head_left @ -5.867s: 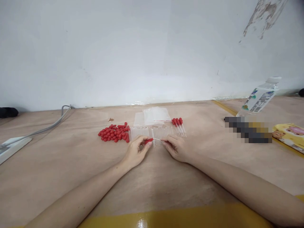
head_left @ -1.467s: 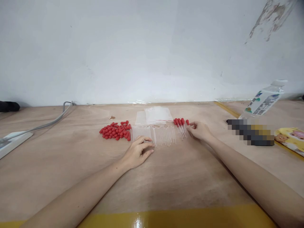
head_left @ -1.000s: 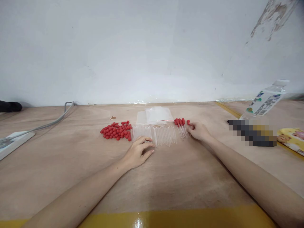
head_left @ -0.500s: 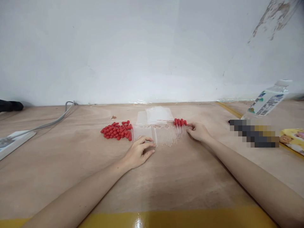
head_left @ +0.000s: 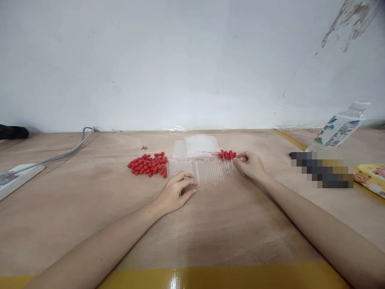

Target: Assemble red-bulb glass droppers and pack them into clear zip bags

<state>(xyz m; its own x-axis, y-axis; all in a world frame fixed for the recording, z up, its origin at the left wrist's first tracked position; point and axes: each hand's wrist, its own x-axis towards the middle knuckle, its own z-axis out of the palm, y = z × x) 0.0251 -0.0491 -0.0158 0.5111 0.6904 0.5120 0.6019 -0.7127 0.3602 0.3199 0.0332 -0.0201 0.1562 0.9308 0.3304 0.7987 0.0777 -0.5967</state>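
The clear tubes [head_left: 207,172] lay side by side on the desk [head_left: 192,233]; taking that row as the centre of a clock, with twelve toward the wall [head_left: 150,80], the loose red bulbs [head_left: 146,165] sat heaped at nine, the pale sheets [head_left: 201,145] at twelve and the small cluster of red-topped tubes [head_left: 230,155] at two. The layout probably kept each kind of part separate and within easy reach of one side. At eight o'clock the left hand [head_left: 174,194] rested over the near edge of the row, fingers parted and nothing gripped, perhaps parked there close to the parts. At three the right hand [head_left: 251,164] had thumb and forefinger near each other at the outermost red-topped tube, seemingly to line it up with its neighbours; whether they pinched it or only pressed its side, I cannot tell. The red-topped tubes pointed their bulbs toward twelve and their slim clear ends toward roughly six, long axes nearly parallel to each other. The clear tubes ran along much the same line, lying flat.
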